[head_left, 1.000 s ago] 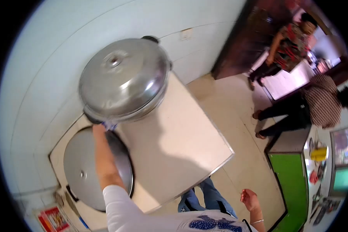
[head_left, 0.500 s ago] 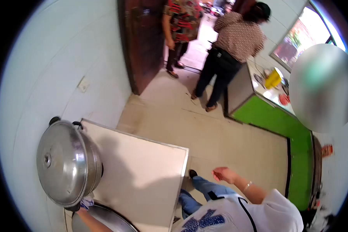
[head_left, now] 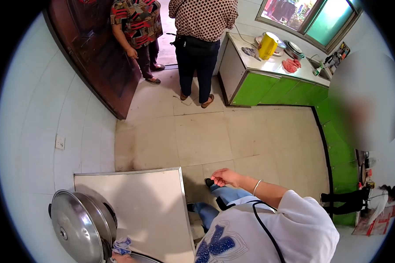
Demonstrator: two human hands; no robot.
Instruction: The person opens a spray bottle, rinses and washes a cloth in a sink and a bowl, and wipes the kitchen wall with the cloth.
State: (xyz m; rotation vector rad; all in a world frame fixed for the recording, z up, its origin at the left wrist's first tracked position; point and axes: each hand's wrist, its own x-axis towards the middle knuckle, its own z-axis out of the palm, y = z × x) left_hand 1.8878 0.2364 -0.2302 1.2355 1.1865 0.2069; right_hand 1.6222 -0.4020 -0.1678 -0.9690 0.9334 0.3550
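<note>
At the lower left, a large silver steamer pot (head_left: 77, 223) with a domed lid stands against the wall on a pale tabletop (head_left: 149, 206). My left hand (head_left: 122, 257) is beside the pot's rim, partly cut off by the frame's bottom edge, and grips a crumpled white and purple cloth (head_left: 122, 245). Whether that hand also touches the pot's handle is hidden. Below it shows the rim of a wide metal pan (head_left: 147, 258). My right hand (head_left: 226, 176) hangs over the floor in front of my body, fingers loosely curled with nothing in them.
Two people (head_left: 202, 48) stand by the open brown door (head_left: 92, 57). A green-fronted counter (head_left: 272, 90) holds a yellow jug (head_left: 267, 46), a red cloth-like item (head_left: 290, 65) and stacked bowls (head_left: 294, 50). Another person (head_left: 373, 199) appears at the far right.
My view has turned, so the door, people and counter sit further left. The pot appears lower, and my left hand with the cloth is lower right. My right hand has moved up and left.
</note>
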